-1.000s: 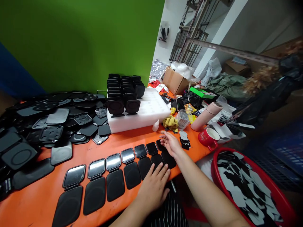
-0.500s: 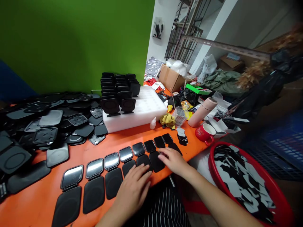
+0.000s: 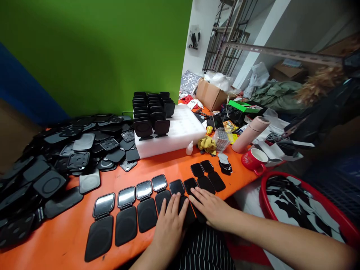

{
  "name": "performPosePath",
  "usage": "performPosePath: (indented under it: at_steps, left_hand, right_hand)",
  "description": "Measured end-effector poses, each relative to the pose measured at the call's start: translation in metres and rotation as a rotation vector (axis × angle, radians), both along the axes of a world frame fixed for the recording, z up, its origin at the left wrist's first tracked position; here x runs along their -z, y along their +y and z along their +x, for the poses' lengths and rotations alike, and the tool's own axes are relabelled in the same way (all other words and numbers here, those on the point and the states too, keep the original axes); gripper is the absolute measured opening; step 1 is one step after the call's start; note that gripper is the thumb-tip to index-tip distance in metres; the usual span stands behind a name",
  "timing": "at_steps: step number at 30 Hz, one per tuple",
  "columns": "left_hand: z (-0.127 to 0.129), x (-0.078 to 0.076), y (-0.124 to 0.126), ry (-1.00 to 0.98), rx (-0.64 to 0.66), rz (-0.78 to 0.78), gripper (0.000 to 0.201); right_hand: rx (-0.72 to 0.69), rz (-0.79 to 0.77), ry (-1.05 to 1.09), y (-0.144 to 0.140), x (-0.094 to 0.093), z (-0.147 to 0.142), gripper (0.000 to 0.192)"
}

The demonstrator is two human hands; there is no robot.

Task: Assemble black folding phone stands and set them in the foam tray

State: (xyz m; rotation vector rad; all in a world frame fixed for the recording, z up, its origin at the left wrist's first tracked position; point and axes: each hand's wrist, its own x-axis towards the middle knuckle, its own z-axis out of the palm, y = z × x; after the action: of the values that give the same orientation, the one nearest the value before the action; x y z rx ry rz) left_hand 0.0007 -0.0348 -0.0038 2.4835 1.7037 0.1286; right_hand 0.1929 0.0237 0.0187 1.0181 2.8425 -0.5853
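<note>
Several hinged black two-panel pieces lie unfolded in a row along the table's front edge; one at the left has a glossy upper panel (image 3: 104, 205) and a matte lower panel (image 3: 99, 238). My left hand (image 3: 170, 221) is open, its spread fingers resting over the lower panels near the row's middle. My right hand (image 3: 212, 208) lies open just to the right, fingertips touching the piece with a dark upper panel (image 3: 191, 184) and covering much of its lower half. Two more unfolded pieces (image 3: 206, 183) stand apart, farther back to the right.
Loose black plates (image 3: 78, 159) are heaped at the left. Folded black stands (image 3: 152, 112) fill part of a white foam block (image 3: 180, 129). A small dropper bottle (image 3: 189, 148), yellow cloth (image 3: 207, 144), red mug (image 3: 254, 161), pink flask (image 3: 250, 134) and red tub of scraps (image 3: 266, 198) are to the right.
The pieces under my hands have slid toward the front edge, leaving a gap from the two at the right end. My right hand has drawn nearer the edge. The view has turned left.
</note>
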Motion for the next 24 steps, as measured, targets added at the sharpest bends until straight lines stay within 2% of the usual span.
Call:
performPosePath:
  at_steps: [2,5,8,11,13,15,18,21,24]
  left_hand:
    - [-0.004,-0.006,-0.005,-0.029,0.053,0.007,0.078]
    - [-0.021,-0.032,0.002,-0.132,0.131,0.039,0.063]
    - [-0.046,-0.071,0.025,-0.295,0.056,0.033,0.031]
    - [-0.07,-0.113,0.05,-0.515,-0.053,-0.017,0.021]
    - [-0.082,-0.138,0.065,-0.559,-0.098,-0.016,0.022]
    - [-0.089,-0.162,0.08,-0.565,-0.094,0.033,0.023]
    - [-0.09,-0.196,0.11,-0.526,-0.059,0.167,0.022]
    - [-0.086,-0.225,0.147,-0.555,-0.088,0.272,0.026]
    - [-0.082,-0.244,0.186,-0.637,-0.131,0.287,0.029]
  right_hand:
    - [0.029,-0.071,0.031,-0.001,-0.011,0.004,0.089]
    - [0.08,-0.178,0.122,0.025,-0.054,0.008,0.053]
    - [0.182,-0.149,0.195,0.079,-0.114,0.006,0.027]
    - [0.18,0.018,0.342,0.145,-0.165,-0.008,0.023]
    - [0.18,0.158,0.44,0.189,-0.185,-0.026,0.025]
    - [0.121,0.237,0.45,0.229,-0.194,-0.05,0.024]
    - [0.063,0.279,0.404,0.278,-0.194,-0.086,0.023]
    - [0.05,0.207,0.354,0.313,-0.188,-0.116,0.021]
    - [0.022,0.089,0.371,0.337,-0.18,-0.135,0.018]
